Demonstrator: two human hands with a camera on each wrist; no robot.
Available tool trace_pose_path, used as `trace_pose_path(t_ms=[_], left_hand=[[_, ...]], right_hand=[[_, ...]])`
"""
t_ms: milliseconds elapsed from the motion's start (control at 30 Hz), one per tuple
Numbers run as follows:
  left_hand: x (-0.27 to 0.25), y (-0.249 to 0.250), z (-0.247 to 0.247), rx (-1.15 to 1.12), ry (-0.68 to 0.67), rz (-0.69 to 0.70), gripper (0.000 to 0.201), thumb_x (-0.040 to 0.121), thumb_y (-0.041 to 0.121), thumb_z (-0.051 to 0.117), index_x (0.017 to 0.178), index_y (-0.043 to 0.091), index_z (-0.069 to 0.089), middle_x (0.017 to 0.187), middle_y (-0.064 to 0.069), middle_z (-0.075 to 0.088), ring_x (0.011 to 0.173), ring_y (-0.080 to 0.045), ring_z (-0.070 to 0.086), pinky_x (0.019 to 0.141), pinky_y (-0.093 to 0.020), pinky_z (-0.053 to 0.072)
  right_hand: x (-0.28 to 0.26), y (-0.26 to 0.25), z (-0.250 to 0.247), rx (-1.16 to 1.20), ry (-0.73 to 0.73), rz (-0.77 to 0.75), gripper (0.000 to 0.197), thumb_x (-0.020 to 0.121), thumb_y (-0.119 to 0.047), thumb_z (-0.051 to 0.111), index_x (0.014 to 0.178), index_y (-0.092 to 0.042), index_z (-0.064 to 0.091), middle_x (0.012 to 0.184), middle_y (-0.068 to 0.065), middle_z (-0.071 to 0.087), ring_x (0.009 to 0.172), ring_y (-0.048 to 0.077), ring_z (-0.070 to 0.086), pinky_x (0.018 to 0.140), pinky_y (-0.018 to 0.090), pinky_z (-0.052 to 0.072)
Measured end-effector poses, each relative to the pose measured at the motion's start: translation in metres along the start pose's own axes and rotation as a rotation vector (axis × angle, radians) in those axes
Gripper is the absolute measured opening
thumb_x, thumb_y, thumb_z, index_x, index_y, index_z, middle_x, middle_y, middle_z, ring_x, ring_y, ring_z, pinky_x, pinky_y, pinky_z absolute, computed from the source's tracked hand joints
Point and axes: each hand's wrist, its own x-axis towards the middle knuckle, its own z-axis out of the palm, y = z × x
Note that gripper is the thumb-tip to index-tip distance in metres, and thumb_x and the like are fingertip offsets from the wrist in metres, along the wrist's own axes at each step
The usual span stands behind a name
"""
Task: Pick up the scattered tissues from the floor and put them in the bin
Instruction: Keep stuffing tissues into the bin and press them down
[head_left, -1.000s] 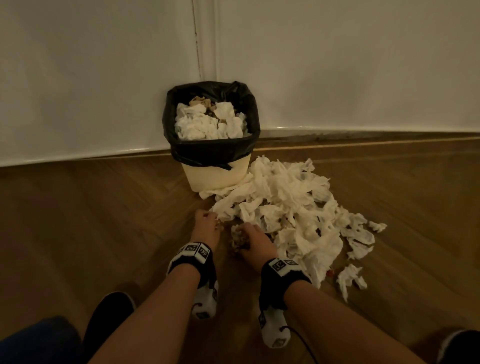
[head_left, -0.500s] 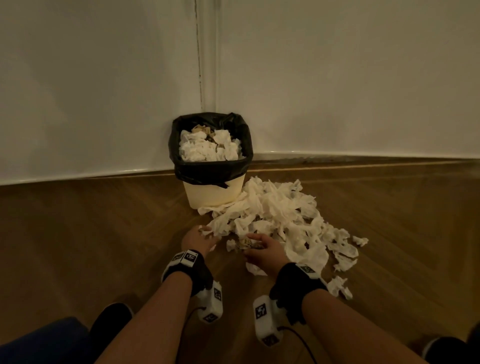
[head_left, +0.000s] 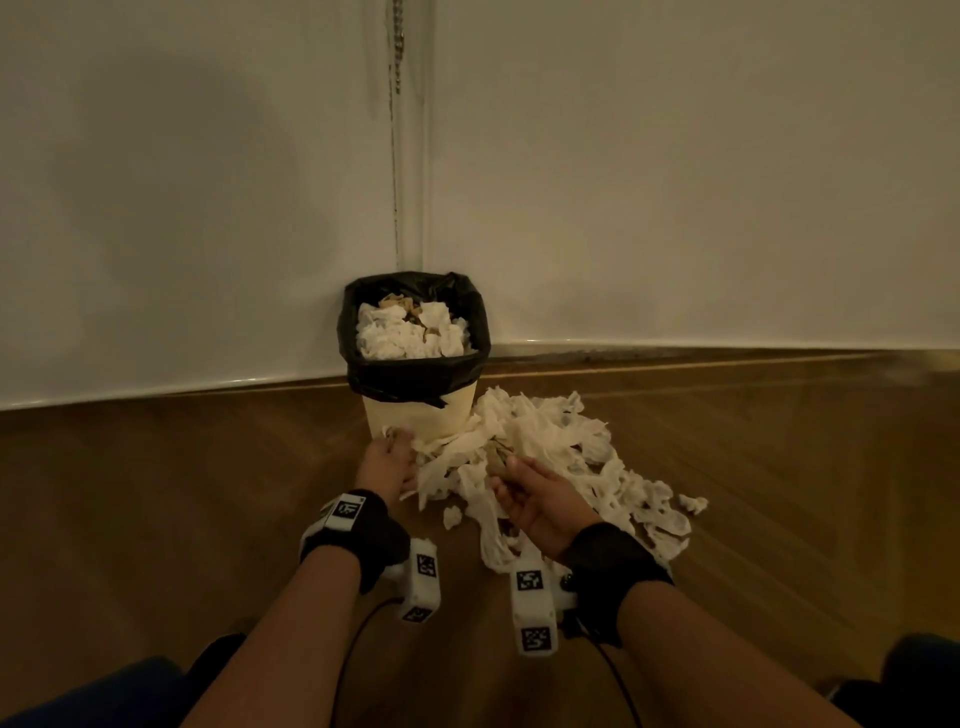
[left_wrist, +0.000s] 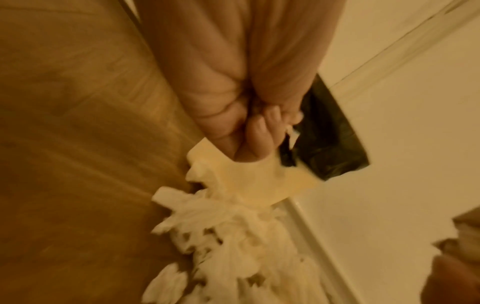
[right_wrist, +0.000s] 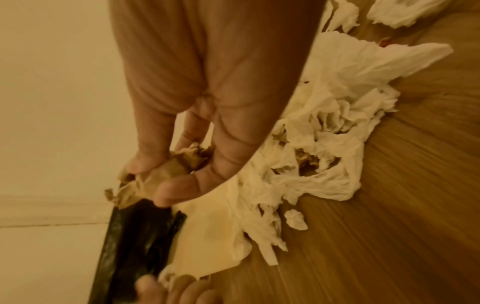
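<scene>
A cream bin (head_left: 415, 415) with a black liner (head_left: 410, 376) stands in the wall corner, filled to the rim with white tissues. A pile of white tissues (head_left: 561, 457) lies on the floor at its right. My left hand (head_left: 389, 457) is raised in front of the bin's base, its fingers (left_wrist: 259, 131) curled into a fist with a scrap of white tissue (head_left: 397, 431) sticking out. My right hand (head_left: 514, 478) hovers over the pile's near edge and grips a crumpled brown tissue (right_wrist: 155, 176), just below the liner (right_wrist: 135, 236).
The floor (head_left: 182, 519) is wooden parquet; white walls (head_left: 675, 208) meet behind the bin. Loose tissue scraps (head_left: 693, 503) trail to the right of the pile. The person's dark shoes and knees show at the bottom corners of the head view.
Both hands have lifted off the floor with their tissues and moved toward the bin. The head has drawn back, so the bin and the pile look smaller.
</scene>
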Motion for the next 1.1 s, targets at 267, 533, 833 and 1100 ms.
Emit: trace_pose_path(t_ms=[267,533,833,1100], left_hand=[[0.012,0.090,-0.016,0.140,0.010,0.221,0.037,0.101,0.023,0.034,0.136,0.016,0.039,0.138,-0.009,0.038,0.124,-0.024,0.041,0.104,-0.033,0.033],[0.046,0.111,-0.034,0.607,0.249,0.551,0.040,0.095,0.004,0.043,0.134,0.014,0.050,0.125,-0.010,0.033,0.102,-0.018,0.046,0.094,-0.014,0.031],[0.072,0.094,-0.037,1.029,0.168,0.498,0.027,0.095,0.018,0.044,0.114,0.018,0.063,0.114,-0.008,0.061,0.102,-0.026,0.057,0.089,-0.036,0.043],[0.068,0.077,-0.029,1.381,0.174,0.513,0.040,0.098,0.037,0.021,0.092,0.022,0.057,0.058,0.009,0.040,0.067,-0.021,0.047,0.094,-0.046,0.025]], right_hand=[[0.021,-0.037,0.058,-0.195,-0.012,-0.269,0.030,0.090,0.007,0.051,0.119,0.004,0.056,0.097,0.014,0.064,0.082,0.019,0.061,0.073,0.025,0.055],[0.072,-0.069,0.126,-1.353,0.212,-0.832,0.026,0.088,-0.010,0.060,0.113,-0.011,0.068,0.117,0.009,0.062,0.107,0.022,0.059,0.094,0.022,0.042],[0.106,-0.052,0.128,-2.122,0.028,-0.688,0.034,0.097,-0.022,0.037,0.123,-0.006,0.051,0.124,0.014,0.048,0.092,0.027,0.052,0.070,0.028,0.043],[0.119,-0.059,0.129,-2.378,-0.124,-0.522,0.033,0.091,-0.026,0.053,0.121,-0.012,0.052,0.122,0.009,0.050,0.111,0.027,0.051,0.097,0.041,0.037]])
